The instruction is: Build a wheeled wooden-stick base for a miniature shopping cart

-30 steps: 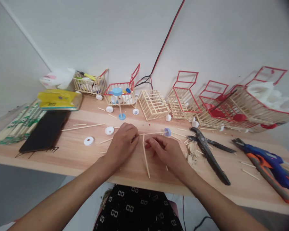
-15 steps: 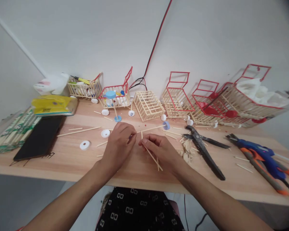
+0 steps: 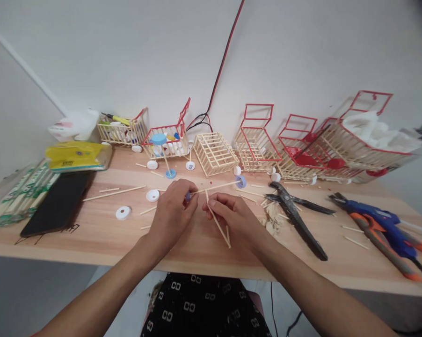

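Pinching near the frame's centre, your left hand [image 3: 172,213] grips the long stick [image 3: 214,187] tipped with a blue cap [image 3: 241,181], while your right hand [image 3: 234,217] closes on a shorter stick [image 3: 218,222] slanting toward the table [image 3: 102,234]

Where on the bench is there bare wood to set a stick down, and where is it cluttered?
Bare wood lies along the front edge between the black phone and the left hand, and between the black pliers and the blue glue gun. It is crowded along the wall, where the stick carts stand, and around the right hand.
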Tool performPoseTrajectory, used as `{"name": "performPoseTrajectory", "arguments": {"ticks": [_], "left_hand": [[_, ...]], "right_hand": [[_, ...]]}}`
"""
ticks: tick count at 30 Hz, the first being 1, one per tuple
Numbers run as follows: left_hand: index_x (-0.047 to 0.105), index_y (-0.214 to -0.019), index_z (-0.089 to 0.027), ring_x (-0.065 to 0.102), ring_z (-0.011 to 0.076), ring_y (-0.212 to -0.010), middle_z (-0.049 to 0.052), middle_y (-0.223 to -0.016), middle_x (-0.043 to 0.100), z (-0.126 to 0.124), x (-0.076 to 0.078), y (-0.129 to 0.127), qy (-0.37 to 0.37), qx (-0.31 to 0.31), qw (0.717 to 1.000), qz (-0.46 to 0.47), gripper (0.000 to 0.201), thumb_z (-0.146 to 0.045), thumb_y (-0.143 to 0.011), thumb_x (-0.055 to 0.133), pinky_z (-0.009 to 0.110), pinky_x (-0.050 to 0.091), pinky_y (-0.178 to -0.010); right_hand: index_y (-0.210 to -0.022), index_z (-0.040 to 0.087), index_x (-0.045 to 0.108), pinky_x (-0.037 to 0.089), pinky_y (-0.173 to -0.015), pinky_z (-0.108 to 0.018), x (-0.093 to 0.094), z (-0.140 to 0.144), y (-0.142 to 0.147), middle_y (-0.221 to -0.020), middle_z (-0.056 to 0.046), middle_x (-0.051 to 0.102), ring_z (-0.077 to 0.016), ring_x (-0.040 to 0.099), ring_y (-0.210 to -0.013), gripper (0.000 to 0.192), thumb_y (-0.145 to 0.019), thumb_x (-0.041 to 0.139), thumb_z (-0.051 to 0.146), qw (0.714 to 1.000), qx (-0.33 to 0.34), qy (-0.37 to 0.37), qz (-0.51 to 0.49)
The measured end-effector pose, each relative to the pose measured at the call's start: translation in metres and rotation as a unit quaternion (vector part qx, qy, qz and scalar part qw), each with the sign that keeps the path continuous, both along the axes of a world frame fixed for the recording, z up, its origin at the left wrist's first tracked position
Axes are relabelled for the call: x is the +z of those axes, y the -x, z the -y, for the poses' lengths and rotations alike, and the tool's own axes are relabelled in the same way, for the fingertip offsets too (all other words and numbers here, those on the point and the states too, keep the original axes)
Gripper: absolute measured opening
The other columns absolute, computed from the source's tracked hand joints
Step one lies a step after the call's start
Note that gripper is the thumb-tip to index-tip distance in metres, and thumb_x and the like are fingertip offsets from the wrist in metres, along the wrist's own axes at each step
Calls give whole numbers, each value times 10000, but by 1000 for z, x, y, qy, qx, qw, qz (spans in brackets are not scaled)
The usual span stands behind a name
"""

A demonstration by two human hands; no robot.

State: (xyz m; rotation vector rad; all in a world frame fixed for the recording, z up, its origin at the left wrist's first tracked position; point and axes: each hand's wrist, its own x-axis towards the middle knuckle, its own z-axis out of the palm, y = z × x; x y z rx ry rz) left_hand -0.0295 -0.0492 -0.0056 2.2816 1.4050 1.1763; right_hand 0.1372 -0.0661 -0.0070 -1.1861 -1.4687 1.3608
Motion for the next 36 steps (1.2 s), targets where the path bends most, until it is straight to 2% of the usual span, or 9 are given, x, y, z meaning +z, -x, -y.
{"name": "performPoseTrajectory", "arguments": {"ticks": [5, 8, 11, 15, 20, 27, 36], "left_hand": [[576, -805, -182, 543, 139, -690, -2, -752, 614, -1, 0, 1, 32, 0, 999, -3, 68, -132, -811, 529, 268, 414, -631], [571, -802, -183, 545, 137, -697, 0, -773, 619, -1, 0, 2, 22, 4, 1000, -8, 77, -126, -811, 521, 269, 416, -641], [562, -808, -186, 543, 137, -705, 0, -793, 619, -1, 0, 4, -2, 9, 1000, -11, 79, -117, -806, 524, 271, 420, -654], [566, -859, -186, 549, 139, -725, -1, -799, 609, 0, 1, 5, -21, 10, 1000, -9, 95, -112, -805, 537, 270, 432, -672], [557, -916, -188, 563, 139, -762, 14, -863, 624, -1, 5, 7, -51, -3, 998, -26, 119, -110, -827, 539, 265, 451, -710], [534, -994, -185, 587, 148, -840, 43, -973, 629, -3, 16, 11, -114, -61, 989, -72, 153, -112, -862, 513, 267, 468, -764], [532, -1020, -164, 590, 140, -864, 39, -952, 619, -1, 33, 15, -132, -104, 980, -110, 220, -56, -829, 518, 243, 470, -772]], "right_hand": [[-737, 169, 629, 353, -520, -215, -3, -3, 0, -641, 19, 575, -86, 457, -544, 234, -836, 539, 360, 999, 15, 29, 0], [-736, 171, 623, 361, -524, -216, -5, -4, 1, -645, 19, 570, -88, 462, -547, 255, -841, 540, 388, 999, 21, 30, -1], [-813, 180, 651, 389, -562, -228, -8, -4, 0, -682, 11, 587, -101, 503, -594, 251, -855, 536, 400, 1000, 25, -4, 3], [-815, 183, 659, 409, -635, -242, -9, -5, -3, -695, 11, 603, -115, 543, -671, 213, -862, 535, 350, 997, 23, -64, 39], [-818, 172, 661, 399, -617, -242, -1, -6, -2, -695, 8, 611, -115, 540, -661, 181, -851, 528, 291, 990, 18, -93, 101], [-826, 182, 680, 342, -575, -240, 6, -3, -2, -665, 24, 585, -93, 455, -584, 179, -864, 535, 280, 970, 4, -155, 186], [-819, 170, 665, 319, -562, -217, 13, 1, -4, -633, 43, 558, -72, 433, -560, 173, -879, 522, 248, 960, 11, -207, 187]]}}
